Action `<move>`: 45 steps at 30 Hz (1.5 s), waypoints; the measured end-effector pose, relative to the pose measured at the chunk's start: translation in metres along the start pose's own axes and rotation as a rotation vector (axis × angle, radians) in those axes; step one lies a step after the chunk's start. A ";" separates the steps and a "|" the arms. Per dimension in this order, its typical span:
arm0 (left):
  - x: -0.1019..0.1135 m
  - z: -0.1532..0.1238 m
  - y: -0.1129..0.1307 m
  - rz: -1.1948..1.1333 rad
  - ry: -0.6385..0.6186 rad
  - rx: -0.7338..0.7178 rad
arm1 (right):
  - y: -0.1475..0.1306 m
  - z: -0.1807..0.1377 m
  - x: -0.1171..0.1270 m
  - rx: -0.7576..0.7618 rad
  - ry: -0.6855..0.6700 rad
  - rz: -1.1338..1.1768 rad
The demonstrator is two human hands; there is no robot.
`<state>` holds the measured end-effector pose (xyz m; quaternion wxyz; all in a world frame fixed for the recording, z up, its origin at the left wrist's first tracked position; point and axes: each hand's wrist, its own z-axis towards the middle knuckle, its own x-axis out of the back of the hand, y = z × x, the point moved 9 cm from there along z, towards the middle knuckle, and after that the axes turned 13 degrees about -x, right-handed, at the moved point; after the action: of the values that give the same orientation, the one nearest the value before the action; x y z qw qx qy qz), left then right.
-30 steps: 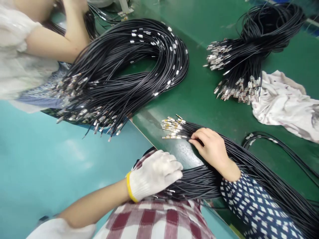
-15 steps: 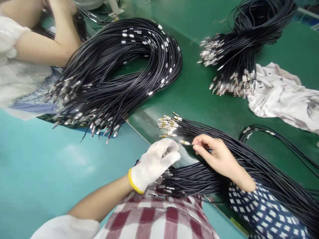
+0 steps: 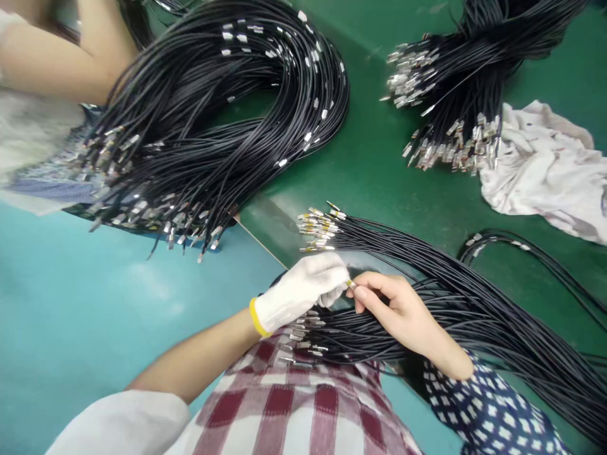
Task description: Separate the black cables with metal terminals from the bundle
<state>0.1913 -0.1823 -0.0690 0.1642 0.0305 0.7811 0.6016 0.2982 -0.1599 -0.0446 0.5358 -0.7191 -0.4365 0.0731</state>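
Note:
My left hand [image 3: 310, 281], in a white knitted glove with a yellow cuff, is closed at the tip of a cable's metal end. My bare right hand [image 3: 396, 309] pinches the same black cable [image 3: 351, 284] just behind that end, where a bit of yellow shows between the two hands. Beneath my hands, close to my checked apron, lies a bundle of black cables [image 3: 360, 335] with silver connector ends. Just beyond them, another cable bundle [image 3: 403, 243] has silver and yellowish ends pointing left. My left palm and some fingertips are hidden.
A large looped cable bundle [image 3: 303, 120] lies at the left on the green table [image 3: 370, 158], beside another person's forearm [image 3: 80, 66]. Far right are a crossed cable bundle [image 3: 478, 57] and a crumpled white cloth [image 3: 545, 164]. A few looped cables [image 3: 502, 237] lie at the right.
My left fingers have closed onto the cable's end, which stuck out free from my right fingers before. My right hand has shifted slightly down and left. The view has tilted a little.

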 end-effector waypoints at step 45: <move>-0.036 0.015 -0.030 -0.622 -0.219 0.247 | 0.021 0.002 -0.005 -0.094 0.121 0.408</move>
<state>0.2342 -0.1852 -0.0926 0.4175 -0.1251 0.7977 0.4167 0.3056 -0.1625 -0.0651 0.5011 -0.8197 -0.2518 0.1163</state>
